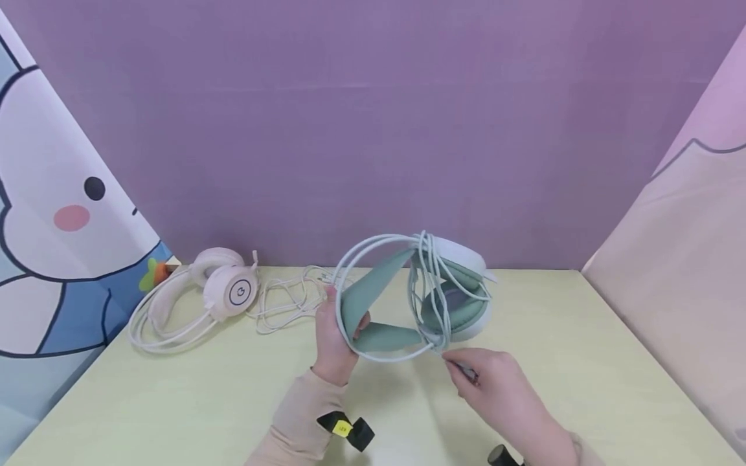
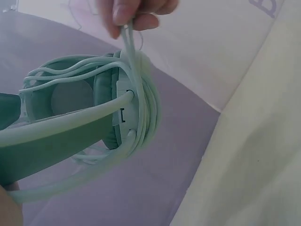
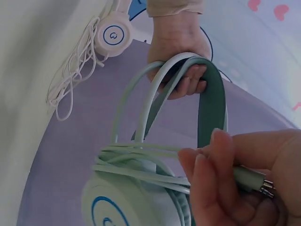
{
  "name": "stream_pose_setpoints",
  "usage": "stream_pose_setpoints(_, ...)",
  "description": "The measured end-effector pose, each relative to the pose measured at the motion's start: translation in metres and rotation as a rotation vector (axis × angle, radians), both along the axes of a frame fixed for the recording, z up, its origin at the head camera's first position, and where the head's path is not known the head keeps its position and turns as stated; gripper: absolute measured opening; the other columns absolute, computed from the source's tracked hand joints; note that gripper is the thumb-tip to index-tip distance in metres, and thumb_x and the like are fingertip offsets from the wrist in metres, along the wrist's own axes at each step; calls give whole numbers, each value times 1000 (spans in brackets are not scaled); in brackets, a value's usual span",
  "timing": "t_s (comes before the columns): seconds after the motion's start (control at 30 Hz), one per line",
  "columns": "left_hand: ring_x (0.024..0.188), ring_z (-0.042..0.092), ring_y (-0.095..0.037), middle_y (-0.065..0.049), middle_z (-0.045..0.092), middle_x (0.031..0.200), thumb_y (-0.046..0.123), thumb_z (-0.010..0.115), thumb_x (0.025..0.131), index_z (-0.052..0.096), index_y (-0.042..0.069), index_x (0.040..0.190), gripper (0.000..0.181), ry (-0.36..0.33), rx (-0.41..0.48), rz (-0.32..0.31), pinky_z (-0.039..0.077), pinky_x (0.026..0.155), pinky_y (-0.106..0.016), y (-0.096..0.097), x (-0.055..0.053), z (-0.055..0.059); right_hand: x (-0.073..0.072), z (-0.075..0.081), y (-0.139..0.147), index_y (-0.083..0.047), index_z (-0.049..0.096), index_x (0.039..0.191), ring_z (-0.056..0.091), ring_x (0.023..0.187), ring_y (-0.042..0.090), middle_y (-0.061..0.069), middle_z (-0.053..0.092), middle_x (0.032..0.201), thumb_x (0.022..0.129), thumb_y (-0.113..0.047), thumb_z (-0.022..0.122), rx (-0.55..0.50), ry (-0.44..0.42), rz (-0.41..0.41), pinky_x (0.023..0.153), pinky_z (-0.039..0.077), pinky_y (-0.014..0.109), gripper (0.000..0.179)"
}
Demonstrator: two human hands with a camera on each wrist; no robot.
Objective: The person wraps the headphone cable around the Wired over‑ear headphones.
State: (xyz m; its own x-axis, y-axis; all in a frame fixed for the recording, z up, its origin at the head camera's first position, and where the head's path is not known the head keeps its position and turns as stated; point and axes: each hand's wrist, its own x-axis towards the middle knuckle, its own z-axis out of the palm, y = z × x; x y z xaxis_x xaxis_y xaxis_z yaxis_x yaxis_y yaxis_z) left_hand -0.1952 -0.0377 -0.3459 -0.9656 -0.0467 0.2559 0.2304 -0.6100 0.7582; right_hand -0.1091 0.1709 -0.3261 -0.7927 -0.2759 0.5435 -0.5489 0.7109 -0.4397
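Pale green over-ear headphones (image 1: 381,336) are held up above the table, their cable (image 1: 434,278) wound in several turns round the ear cups (image 1: 460,310). My left hand (image 1: 338,340) grips the headband at its top, fingers curled round the band in the right wrist view. Beside the lower ear cup, my right hand (image 1: 495,382) pinches the cable between thumb and fingers. In the right wrist view, the cable's plug end (image 3: 251,179) with metal tips pokes out of that hand. The left wrist view shows the cable strands (image 2: 129,42) pulled taut to the right fingers.
White headphones (image 1: 233,288) lie at the back left of the pale yellow table (image 1: 204,408), their thin white cable (image 1: 285,304) loosely bunched beside them. A purple backdrop (image 1: 373,129) rises at the table's rear edge. Printed cloth panels (image 1: 64,162) stand at both sides.
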Motion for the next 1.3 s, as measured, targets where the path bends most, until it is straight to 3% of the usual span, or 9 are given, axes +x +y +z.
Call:
stream_pose_setpoints(0.13, 43, 44, -4, 10, 51, 48, 51, 36, 97, 58, 18, 69, 49, -45, -83, 31, 40, 50, -19, 7, 4, -4, -1, -4, 0, -16, 71, 78, 54, 63, -7, -11, 66, 73, 64, 8, 78, -12, 208, -10, 55, 44, 7, 28)
stream_pose_setpoints(0.27, 44, 47, -3, 10, 53, 50, 47, 33, 99, 55, 18, 68, 48, -72, -122, 28, 41, 49, -18, 10, 8, -5, -7, -8, 3, -13, 69, 78, 60, 64, -1, -7, 68, 73, 60, 10, 78, -63, 271, 28, 57, 47, 7, 30)
stream_pose_setpoints(0.43, 45, 49, -1, 12, 54, 51, 53, 36, 96, 56, 21, 66, 47, -20, -118, 8, 42, 49, -17, 11, 10, -6, -15, -7, 2, -7, 66, 84, 62, 61, 3, -3, 68, 72, 58, 10, 79, -61, 323, 46, 52, 46, 8, 34)
stream_pose_setpoints(0.57, 50, 55, 1, 14, 59, 57, 57, 40, 91, 60, 24, 69, 45, 11, -120, -9, 46, 53, -16, 13, 12, -6, -21, -8, 2, -3, 64, 90, 61, 60, 4, -1, 67, 73, 59, 10, 80, -35, 328, 36, 54, 46, 8, 37)
stream_pose_setpoints(0.8, 56, 58, 1, 13, 61, 62, 57, 39, 92, 64, 24, 74, 46, -1, -160, -11, 49, 58, -17, 15, 16, -5, -23, -11, 1, -3, 61, 90, 58, 54, -1, -1, 66, 69, 58, 10, 81, -55, 299, -44, 51, 45, 8, 40)
stream_pose_setpoints(1.03, 61, 56, -1, 14, 54, 57, 43, 35, 100, 53, 23, 60, 49, 113, -265, 60, 48, 64, -19, 21, 19, -5, -32, -18, 1, 1, 59, 104, 61, 51, 4, 4, 65, 66, 58, 7, 83, -78, 316, -67, 47, 46, 10, 53)
stream_pose_setpoints(1.17, 66, 58, -2, 14, 57, 60, 35, 32, 103, 58, 24, 63, 49, 156, -279, 55, 48, 68, -21, 23, 20, -5, -41, -22, 6, 0, 64, 103, 54, 48, 4, 0, 60, 60, 62, -6, 82, -16, 443, -87, 46, 43, 11, 45)
stream_pose_setpoints(1.23, 68, 58, -3, 14, 57, 61, 37, 33, 102, 59, 25, 64, 48, 165, -280, 51, 48, 69, -21, 24, 20, -5, -45, -24, 8, -2, 67, 102, 49, 47, 4, -2, 57, 57, 72, -24, 77, 21, 527, -111, 45, 38, 11, 38)
stream_pose_setpoints(1.3, 68, 58, -2, 14, 56, 61, 41, 34, 101, 58, 26, 64, 47, 171, -277, 48, 47, 69, -21, 25, 20, -4, -49, -27, 10, -2, 70, 101, 41, 48, 4, -3, 52, 56, 82, -40, 67, 45, 601, -134, 43, 32, 12, 43)
